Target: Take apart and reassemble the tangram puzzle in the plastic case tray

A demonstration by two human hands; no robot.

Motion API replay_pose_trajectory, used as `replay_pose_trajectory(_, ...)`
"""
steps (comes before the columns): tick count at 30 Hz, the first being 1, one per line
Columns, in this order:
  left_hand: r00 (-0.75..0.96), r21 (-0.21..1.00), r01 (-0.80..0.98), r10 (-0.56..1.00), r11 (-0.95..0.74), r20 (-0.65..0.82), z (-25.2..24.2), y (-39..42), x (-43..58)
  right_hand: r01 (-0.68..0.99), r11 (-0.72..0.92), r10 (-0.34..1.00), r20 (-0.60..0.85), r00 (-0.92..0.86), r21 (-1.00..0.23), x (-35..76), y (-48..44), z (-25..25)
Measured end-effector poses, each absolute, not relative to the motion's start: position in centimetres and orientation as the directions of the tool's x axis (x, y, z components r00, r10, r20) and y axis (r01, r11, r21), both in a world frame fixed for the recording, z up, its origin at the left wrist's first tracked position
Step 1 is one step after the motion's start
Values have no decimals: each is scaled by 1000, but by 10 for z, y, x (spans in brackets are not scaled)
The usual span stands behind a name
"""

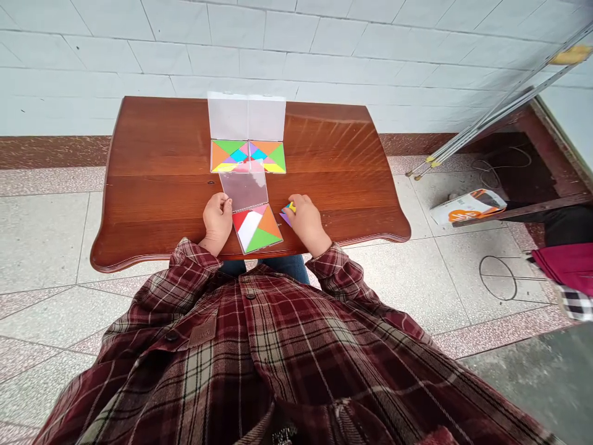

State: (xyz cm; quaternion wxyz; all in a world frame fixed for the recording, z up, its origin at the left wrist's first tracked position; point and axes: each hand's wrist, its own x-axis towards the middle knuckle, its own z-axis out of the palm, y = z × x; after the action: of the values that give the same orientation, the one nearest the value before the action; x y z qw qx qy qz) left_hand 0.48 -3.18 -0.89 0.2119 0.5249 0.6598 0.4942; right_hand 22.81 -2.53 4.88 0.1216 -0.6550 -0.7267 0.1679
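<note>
A small open tangram case (256, 228) lies near the front edge of a brown wooden table (157, 161), its clear lid (244, 189) folded back; red, white, orange, pink and green pieces fill its tray. My left hand (217, 220) rests curled at the case's left side, fingertips against the lid's edge. My right hand (305, 222) sits to the right of the case, fingers closed around small loose pieces (288, 212), yellow, blue and purple. Behind stand two more open tangram cases (248, 156) side by side, filled with coloured pieces.
The table stands against a white tiled wall (324, 37). On the floor to the right lie a white and orange box (467, 206), metal poles (491, 117), a wire ring (498, 278) and dark red cloth (567, 262).
</note>
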Motion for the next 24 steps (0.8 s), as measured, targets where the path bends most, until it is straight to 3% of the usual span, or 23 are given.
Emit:
replay_pose_trajectory(5, -357, 867, 496, 897, -54, 260, -11, -30, 4, 804, 349, 869, -154, -470, -481, 200, -37, 58)
replay_pose_trajectory(11, -359, 861, 506, 896, -47, 260, -11, -30, 5, 649, 632, 608, -249, -754, -423, 200, -38, 58)
replay_pose_trajectory(17, -358, 867, 496, 898, -50, 257, -10, -30, 5, 542, 765, 449, -315, -836, -348, 193, -34, 69)
replay_pose_trajectory(24, -361, 854, 519, 898, -32, 252, -6, -31, 5, 499, 826, 379, -395, -837, -263, 180, -26, 84)
